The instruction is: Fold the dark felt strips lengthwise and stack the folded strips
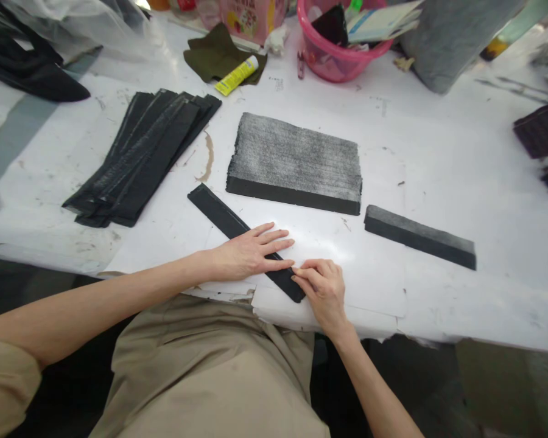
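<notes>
A long black strip lies slantwise on the white table, near its front edge. My left hand rests flat on the strip's middle, fingers stretched out and together. My right hand pinches the strip's near end with curled fingers. Behind the strip sits a wide grey block of stacked pieces. A narrow grey bar lies to the right of my hands.
A fanned pile of black strips lies at the left. At the back are an olive cloth, a yellow tube, a pink basin and a grey felt roll. Dark items sit at the right edge.
</notes>
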Action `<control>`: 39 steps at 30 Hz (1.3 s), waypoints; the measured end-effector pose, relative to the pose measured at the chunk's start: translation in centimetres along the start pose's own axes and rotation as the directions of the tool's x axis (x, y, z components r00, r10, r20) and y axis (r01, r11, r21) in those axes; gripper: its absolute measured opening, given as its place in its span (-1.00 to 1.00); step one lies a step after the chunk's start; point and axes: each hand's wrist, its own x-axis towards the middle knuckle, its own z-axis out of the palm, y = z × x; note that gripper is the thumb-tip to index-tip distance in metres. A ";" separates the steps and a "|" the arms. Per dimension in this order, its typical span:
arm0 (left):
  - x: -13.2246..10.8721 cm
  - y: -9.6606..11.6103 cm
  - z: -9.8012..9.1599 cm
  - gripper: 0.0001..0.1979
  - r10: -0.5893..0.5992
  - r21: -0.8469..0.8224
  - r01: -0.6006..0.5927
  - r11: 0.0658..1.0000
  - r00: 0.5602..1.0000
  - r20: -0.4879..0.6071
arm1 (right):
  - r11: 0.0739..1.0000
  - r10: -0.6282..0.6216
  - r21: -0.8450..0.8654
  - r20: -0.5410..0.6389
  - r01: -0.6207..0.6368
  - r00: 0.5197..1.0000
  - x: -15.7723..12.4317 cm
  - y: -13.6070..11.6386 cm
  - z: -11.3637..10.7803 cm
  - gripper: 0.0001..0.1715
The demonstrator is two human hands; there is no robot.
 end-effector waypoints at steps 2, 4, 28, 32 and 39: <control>0.0 0.0 -0.1 -0.52 0.001 -0.010 -0.001 1.000 1.000 -0.013 | 1.000 0.025 0.009 -0.017 -0.025 1.000 -0.2 0.1 -0.2 -0.84; 0.0 0.1 -0.1 -0.52 -0.002 -0.014 0.002 1.000 1.000 -0.017 | 0.999 0.035 -0.008 -0.025 -0.035 0.999 -0.5 0.2 -0.3 -0.79; -0.1 0.7 0.6 -0.57 0.044 -0.048 -0.044 0.998 0.999 0.006 | 0.999 0.047 0.001 -0.103 -0.047 0.994 -1.8 0.2 0.1 -0.83; -0.1 0.7 0.6 -0.55 0.038 -0.061 -0.038 0.997 0.999 0.002 | 0.996 0.077 -0.027 -0.088 -0.080 0.993 -1.8 0.0 0.0 -0.82; 0.0 0.8 0.6 -0.53 0.044 -0.061 -0.042 0.997 0.999 0.021 | 0.994 -0.011 -0.111 -0.060 0.004 0.998 -2.0 -0.4 0.0 -0.85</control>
